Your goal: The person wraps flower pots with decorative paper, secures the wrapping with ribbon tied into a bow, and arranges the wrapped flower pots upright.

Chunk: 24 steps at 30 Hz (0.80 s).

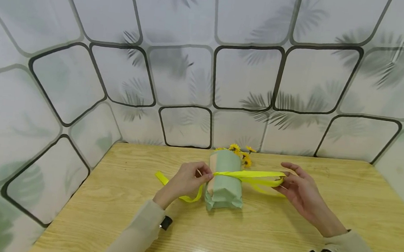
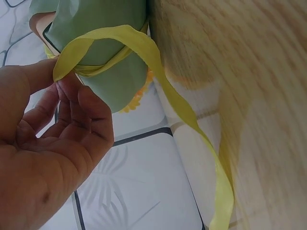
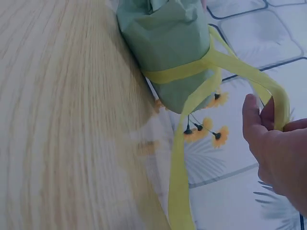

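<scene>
Ribbon, bright yellow, is circling the middle of a green paper bundle in the lower middle of the head view. I am seeing the bundle lying on its side, peach paper showing along its left edge and yellow flowers poking out beyond its far end, probably pointing away so that the blooms are escaping any squeeze. At the bundle's left edge, the left hand is pinching the ribbon between thumb and fingers; I am guessing that it is anchoring the band there against slipping. Right of the bundle, the right hand is gripping a loop of ribbon in bent fingers, with one finger standing away. I am reading its distance from the paper as a way of stretching the strands and leaving them room. A loose tail is curving out behind the left hand, apparently needing no hold.

Farther out, the wooden surface is carrying everything across the lower frame, pale sleeves are entering from the bottom corners, and a leaf-patterned wall is filling the upper frame.
</scene>
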Tool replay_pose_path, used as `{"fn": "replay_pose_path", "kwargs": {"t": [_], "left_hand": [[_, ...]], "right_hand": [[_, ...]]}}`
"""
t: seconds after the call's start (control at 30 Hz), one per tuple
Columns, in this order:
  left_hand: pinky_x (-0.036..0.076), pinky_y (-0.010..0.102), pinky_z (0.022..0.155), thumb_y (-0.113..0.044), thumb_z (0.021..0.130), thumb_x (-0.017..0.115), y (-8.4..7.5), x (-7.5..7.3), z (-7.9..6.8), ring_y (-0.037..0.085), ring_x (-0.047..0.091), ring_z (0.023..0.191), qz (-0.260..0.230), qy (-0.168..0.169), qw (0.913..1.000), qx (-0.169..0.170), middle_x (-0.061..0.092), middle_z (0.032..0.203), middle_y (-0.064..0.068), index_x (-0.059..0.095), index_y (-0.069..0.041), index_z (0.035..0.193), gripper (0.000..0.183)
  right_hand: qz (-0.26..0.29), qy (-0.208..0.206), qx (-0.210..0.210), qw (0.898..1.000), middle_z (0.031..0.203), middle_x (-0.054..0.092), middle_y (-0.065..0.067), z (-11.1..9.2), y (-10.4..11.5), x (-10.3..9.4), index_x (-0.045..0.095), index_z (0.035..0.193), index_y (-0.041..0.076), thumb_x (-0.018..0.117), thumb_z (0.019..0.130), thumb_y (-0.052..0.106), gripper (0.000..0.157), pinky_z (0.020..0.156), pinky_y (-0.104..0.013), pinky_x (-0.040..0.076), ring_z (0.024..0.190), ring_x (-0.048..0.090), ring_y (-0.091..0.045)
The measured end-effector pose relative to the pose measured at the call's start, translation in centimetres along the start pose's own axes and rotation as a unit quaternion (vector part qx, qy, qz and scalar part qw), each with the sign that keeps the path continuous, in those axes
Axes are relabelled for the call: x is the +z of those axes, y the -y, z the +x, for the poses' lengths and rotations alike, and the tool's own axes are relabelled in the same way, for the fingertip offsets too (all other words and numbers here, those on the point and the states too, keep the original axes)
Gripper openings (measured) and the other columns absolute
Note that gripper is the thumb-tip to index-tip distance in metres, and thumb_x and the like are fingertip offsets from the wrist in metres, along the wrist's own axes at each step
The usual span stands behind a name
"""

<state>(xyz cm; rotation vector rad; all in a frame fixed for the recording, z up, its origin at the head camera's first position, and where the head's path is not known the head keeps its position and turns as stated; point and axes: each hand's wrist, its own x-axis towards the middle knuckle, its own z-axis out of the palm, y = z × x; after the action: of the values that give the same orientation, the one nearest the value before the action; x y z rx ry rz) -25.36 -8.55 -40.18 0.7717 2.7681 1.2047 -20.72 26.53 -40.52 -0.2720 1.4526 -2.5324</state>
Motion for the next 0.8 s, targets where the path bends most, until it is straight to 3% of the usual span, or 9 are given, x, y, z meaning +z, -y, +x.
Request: {"fn": "replay_pose_path", "kwargs": {"t": [0.23, 0.4, 0.57, 0.8], "left_hand": [[0.051, 0.025, 0.071, -0.025, 0.102, 0.066, 0.3, 0.1, 0.0, 0.011, 0.059, 0.077, -0.004, 0.0, 1.0, 0.001, 0.068, 0.088, -0.002, 0.072, -0.015, 0.098, 0.012], [0.052, 0.024, 0.072, -0.025, 0.102, 0.066, 0.2, 0.2, 0.1, 0.01, 0.059, 0.077, -0.005, 0.003, 1.0, 0.002, 0.068, 0.089, -0.002, 0.072, -0.016, 0.098, 0.011], [0.051, 0.023, 0.073, -0.025, 0.102, 0.065, 0.3, 0.2, 0.2, 0.01, 0.059, 0.077, 0.0, 0.006, 1.0, 0.005, 0.069, 0.089, -0.002, 0.072, -0.016, 0.098, 0.012], [0.051, 0.024, 0.071, -0.025, 0.102, 0.066, 0.3, 0.0, 0.3, 0.01, 0.059, 0.076, 0.003, 0.008, 0.9999, 0.011, 0.068, 0.088, -0.002, 0.072, -0.015, 0.097, 0.012]], "right_hand": [[-0.027, -0.018, 0.016, 0.999, 0.098, 0.049, 0.0, 0.0, 0.1, -0.4, 0.054, 0.129, 0.019, 0.041, 0.11, 0.008, 0.025, 0.068, -0.024, 0.048, 0.078, 0.053, -0.011], [-0.099, -0.008, 0.011, 0.995, 0.087, 0.041, 0.004, 0.2, 0.6, -0.9, 0.051, 0.128, 0.02, 0.039, 0.109, 0.005, 0.027, 0.064, -0.031, 0.033, 0.068, 0.034, -0.015], [-0.219, -0.007, 0.009, 0.976, 0.08, 0.038, 0.004, 0.3, 1.2, -1.3, 0.048, 0.128, 0.022, 0.039, 0.108, 0.003, 0.03, 0.066, -0.041, 0.023, 0.066, 0.025, -0.021], [-0.322, -0.031, 0.033, 0.946, 0.094, 0.055, 0.007, 0.2, 2.6, -2.0, 0.052, 0.127, 0.024, 0.049, 0.106, 0.007, 0.027, 0.063, -0.041, 0.027, 0.067, 0.04, -0.014]]}}
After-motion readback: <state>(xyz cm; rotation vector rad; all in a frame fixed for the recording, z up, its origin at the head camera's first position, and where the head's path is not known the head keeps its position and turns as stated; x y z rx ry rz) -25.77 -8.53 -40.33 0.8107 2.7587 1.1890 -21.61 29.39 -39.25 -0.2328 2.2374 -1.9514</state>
